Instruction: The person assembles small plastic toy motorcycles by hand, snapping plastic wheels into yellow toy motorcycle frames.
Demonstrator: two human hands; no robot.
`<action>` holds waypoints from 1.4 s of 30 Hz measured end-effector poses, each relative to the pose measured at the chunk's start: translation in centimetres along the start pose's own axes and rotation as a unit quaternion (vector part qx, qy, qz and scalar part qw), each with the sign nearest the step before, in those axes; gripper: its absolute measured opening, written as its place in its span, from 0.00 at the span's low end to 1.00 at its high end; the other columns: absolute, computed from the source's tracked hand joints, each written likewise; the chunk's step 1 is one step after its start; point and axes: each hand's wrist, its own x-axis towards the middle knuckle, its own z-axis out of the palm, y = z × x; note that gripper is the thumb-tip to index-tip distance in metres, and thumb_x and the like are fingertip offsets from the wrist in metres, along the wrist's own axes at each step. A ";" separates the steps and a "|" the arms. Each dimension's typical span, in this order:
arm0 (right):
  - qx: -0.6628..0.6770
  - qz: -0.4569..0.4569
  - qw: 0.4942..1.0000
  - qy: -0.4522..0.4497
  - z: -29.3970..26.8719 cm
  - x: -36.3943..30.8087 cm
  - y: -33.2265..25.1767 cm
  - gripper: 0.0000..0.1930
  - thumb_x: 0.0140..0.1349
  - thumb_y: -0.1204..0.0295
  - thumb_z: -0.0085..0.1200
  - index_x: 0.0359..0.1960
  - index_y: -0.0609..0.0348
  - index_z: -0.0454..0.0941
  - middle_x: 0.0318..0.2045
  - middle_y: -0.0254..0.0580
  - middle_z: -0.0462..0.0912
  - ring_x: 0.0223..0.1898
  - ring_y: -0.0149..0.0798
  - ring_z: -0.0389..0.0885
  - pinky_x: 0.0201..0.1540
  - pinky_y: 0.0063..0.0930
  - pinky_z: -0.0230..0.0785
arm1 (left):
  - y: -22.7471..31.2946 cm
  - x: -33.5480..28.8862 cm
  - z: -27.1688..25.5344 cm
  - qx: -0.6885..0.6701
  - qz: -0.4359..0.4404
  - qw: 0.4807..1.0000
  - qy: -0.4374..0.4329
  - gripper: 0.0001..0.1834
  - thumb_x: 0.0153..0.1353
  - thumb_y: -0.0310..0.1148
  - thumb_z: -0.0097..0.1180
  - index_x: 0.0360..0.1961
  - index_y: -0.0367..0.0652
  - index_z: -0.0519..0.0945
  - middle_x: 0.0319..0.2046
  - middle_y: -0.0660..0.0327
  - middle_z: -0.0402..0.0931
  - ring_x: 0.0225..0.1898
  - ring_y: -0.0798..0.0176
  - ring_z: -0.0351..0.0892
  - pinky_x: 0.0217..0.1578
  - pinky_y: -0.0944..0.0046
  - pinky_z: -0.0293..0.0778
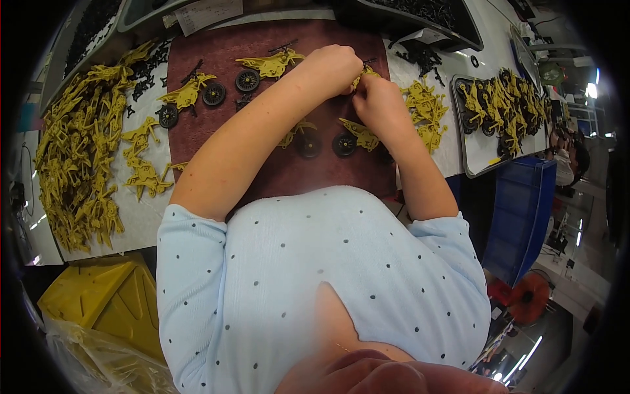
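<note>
My left hand (336,69) and my right hand (382,105) meet at the far right part of a dark red cloth (216,49). Both are closed on a yellow toy motorcycle body (363,77), mostly hidden by the fingers; a bit of black part shows above it. Left of my left hand lies another yellow toy motorcycle (269,64) with a black wheel (247,81). Farther left is one with two black wheels, a yellow toy motorcycle (187,96). Nearer to me, between my forearms, a yellow body (359,134) lies by a black wheel (344,144).
A large heap of yellow parts (79,157) covers the table's left side. Loose yellow bodies (426,111) lie right of the cloth, before a tray (467,157) of wheeled ones. Black bins (469,29) stand at the back. Below are a blue bin (518,217) and a yellow bin (98,289).
</note>
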 end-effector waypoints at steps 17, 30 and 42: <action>0.055 0.039 0.997 -0.023 -1.2 -1.2 0.7 0.11 0.55 0.70 0.62 0.36 0.64 0.81 0.26 0.49 0.83 0.26 0.45 0.82 0.32 0.33 0.73 | -0.5 -0.2 0.7 -0.015 0.015 0.998 0.058 0.11 0.42 0.31 0.66 0.28 0.38 0.84 0.33 0.50 0.80 0.38 0.49 0.82 0.38 0.56 0.80; 0.015 0.048 0.998 -0.033 -0.4 -0.8 0.2 0.10 0.57 0.68 0.58 0.31 0.64 0.82 0.24 0.54 0.81 0.27 0.50 0.82 0.32 0.36 0.72 | -0.2 -0.1 0.5 -0.006 0.002 1.000 0.019 0.15 0.45 0.36 0.68 0.27 0.34 0.83 0.35 0.53 0.76 0.41 0.50 0.79 0.41 0.56 0.78; 0.044 0.004 0.998 0.048 -3.4 -1.5 -2.6 0.11 0.56 0.67 0.60 0.30 0.65 0.81 0.26 0.54 0.81 0.30 0.54 0.80 0.35 0.42 0.72 | -2.3 -1.2 -1.6 -0.167 0.014 0.986 0.003 0.17 0.59 0.43 0.56 0.37 0.38 0.84 0.33 0.45 0.80 0.38 0.47 0.80 0.42 0.55 0.74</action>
